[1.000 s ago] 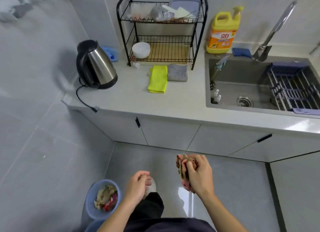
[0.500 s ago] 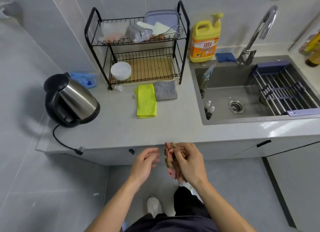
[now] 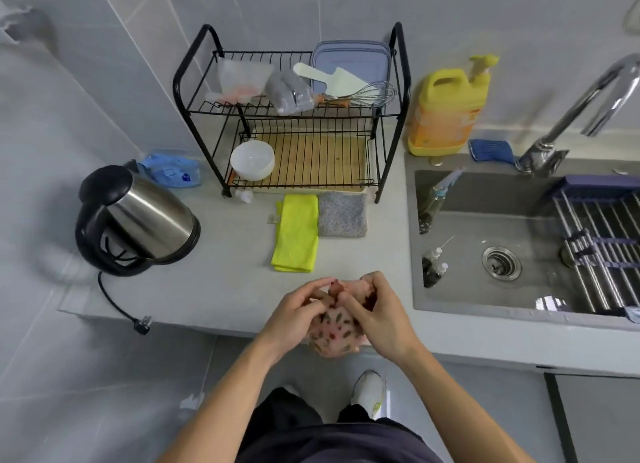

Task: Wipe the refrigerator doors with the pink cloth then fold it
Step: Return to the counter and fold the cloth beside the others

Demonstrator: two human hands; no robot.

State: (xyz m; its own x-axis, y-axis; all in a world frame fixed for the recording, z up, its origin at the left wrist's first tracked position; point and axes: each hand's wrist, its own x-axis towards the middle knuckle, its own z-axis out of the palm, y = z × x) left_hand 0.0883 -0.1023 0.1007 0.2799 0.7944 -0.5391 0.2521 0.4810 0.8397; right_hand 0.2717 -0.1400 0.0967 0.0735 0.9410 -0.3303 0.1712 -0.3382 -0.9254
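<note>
The pink cloth (image 3: 335,327), patterned with dark red and green spots, is bunched up between both my hands over the front edge of the grey counter (image 3: 221,289). My left hand (image 3: 294,315) pinches its left side with curled fingers. My right hand (image 3: 374,310) grips its upper right part, thumb and fingers curled round the fabric. Much of the cloth is hidden behind my fingers. No refrigerator is in view.
A folded yellow cloth (image 3: 297,234) and a grey cloth (image 3: 342,215) lie just beyond my hands. A steel kettle (image 3: 138,220) stands left, its cord hanging off the edge. A black dish rack (image 3: 298,144) stands behind, the sink (image 3: 519,241) right, a yellow detergent bottle (image 3: 446,112) by the wall.
I have stepped up to the counter and the view has tilted down. My left hand, free before, has come over and taken hold of the cloth that my right hand carried.
</note>
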